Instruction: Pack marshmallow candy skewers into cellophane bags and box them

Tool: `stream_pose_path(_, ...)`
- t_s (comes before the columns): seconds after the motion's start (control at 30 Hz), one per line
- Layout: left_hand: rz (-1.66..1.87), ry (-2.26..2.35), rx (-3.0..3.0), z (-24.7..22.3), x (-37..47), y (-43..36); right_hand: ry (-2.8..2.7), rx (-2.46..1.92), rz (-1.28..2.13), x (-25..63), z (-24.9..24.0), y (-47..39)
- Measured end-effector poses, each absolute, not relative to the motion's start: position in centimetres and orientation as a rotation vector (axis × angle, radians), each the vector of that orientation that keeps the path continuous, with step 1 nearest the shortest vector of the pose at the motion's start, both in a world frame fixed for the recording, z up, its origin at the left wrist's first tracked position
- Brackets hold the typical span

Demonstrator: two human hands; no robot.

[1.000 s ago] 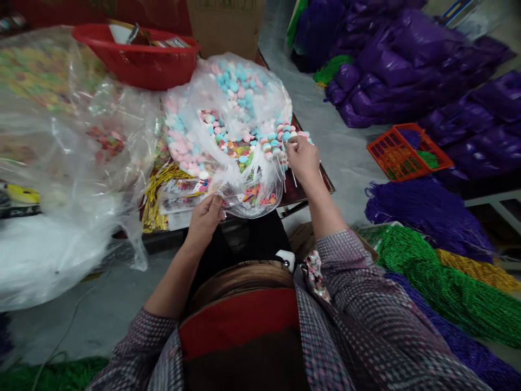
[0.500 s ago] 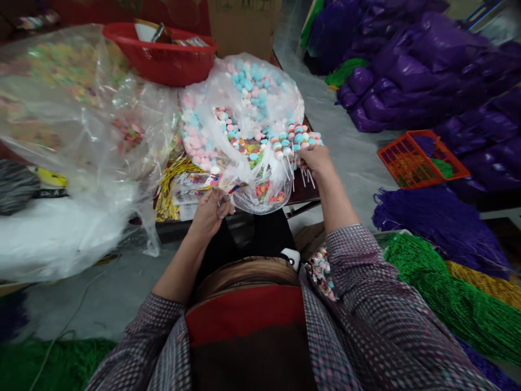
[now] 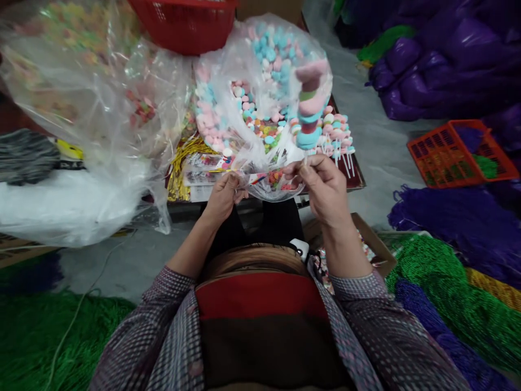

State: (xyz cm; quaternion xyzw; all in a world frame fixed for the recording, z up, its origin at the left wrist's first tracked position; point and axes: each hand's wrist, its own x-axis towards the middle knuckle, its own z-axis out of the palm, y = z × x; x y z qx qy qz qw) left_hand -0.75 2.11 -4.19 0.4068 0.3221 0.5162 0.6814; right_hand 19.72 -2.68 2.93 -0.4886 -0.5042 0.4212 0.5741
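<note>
Pinched in my right hand (image 3: 329,187) is a marshmallow skewer (image 3: 309,117), held upright by its stick, with pink, blue and green pieces stacked on it, a little blurred. My left hand (image 3: 222,198) has its fingers closed on a small clear printed plastic bag (image 3: 257,177), which reaches toward the right hand. Behind the hands sits a large clear bag of marshmallows (image 3: 268,49), pink, white and blue, with ring-shaped candies near its front. More marshmallow skewers (image 3: 340,133) lie at the table's right edge, sticks toward me. Flat printed bags (image 3: 199,178) lie beside my left hand.
Gold ties (image 3: 179,163) hang at the table's front left. A red basket (image 3: 183,24) stands behind; a big clear candy bag (image 3: 93,92) fills the left. On the right floor are an orange crate (image 3: 431,155), purple sacks (image 3: 439,65) and an open carton (image 3: 372,239).
My right hand has come from the skewer pile toward the left hand, bringing one marshmallow skewer upright. The left hand still holds the printed bag. The view has shifted slightly.
</note>
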Motion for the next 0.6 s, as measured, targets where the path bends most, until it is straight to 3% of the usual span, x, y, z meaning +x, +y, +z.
stream_pose_path(0.3,1.159,0.815,1.043,-4.5,-0.6,2.0,-1.222,-1.137,0.950,17.0,1.1,-3.0)
stream_pose_path(0.6,1.292,1.088,1.585,-4.0,-1.4,1.6,-1.024,-1.175,1.180,16.0,-0.6,-2.3)
